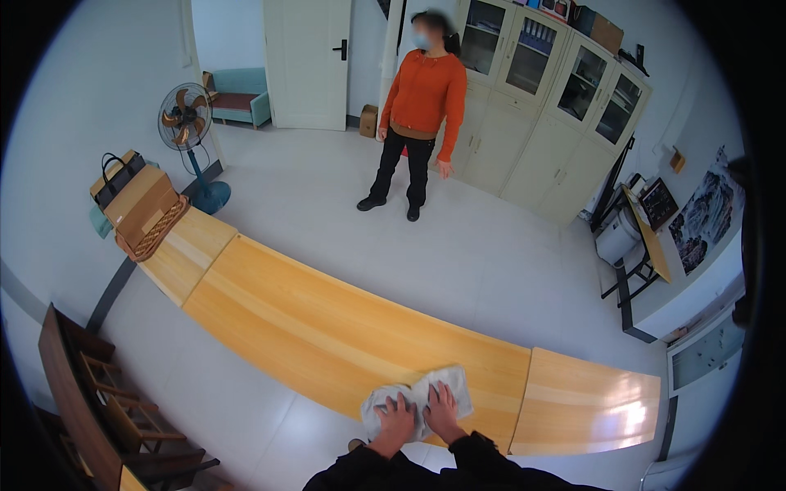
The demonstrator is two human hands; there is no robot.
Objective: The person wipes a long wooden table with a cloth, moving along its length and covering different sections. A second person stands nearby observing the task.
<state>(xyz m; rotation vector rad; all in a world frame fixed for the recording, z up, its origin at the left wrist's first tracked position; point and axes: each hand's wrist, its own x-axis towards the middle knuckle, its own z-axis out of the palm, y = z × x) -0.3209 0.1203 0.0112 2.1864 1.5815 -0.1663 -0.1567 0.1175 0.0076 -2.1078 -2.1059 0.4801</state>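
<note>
A light grey cloth [455, 379] lies rumpled on a long pale wooden table [319, 307], at the edge nearest me. My left hand [396, 418] rests on top of the cloth's left part, palm down with fingers spread. Just beside it, my right hand [440, 406] presses on the right part, its fingers also apart. Folds of cloth bunch up between the two hands. Whether any fold is pinched under the fingers is hidden. Both dark sleeves reach in from the bottom of the view.
Beyond the table stands a person [424, 98] in an orange top and mask. Cardboard boxes [138, 202] in a wicker tray occupy the table's far left end, near a standing fan [185, 116]. Cabinets [540, 116] line the back wall. Dark wooden furniture [80, 380] stands lower left.
</note>
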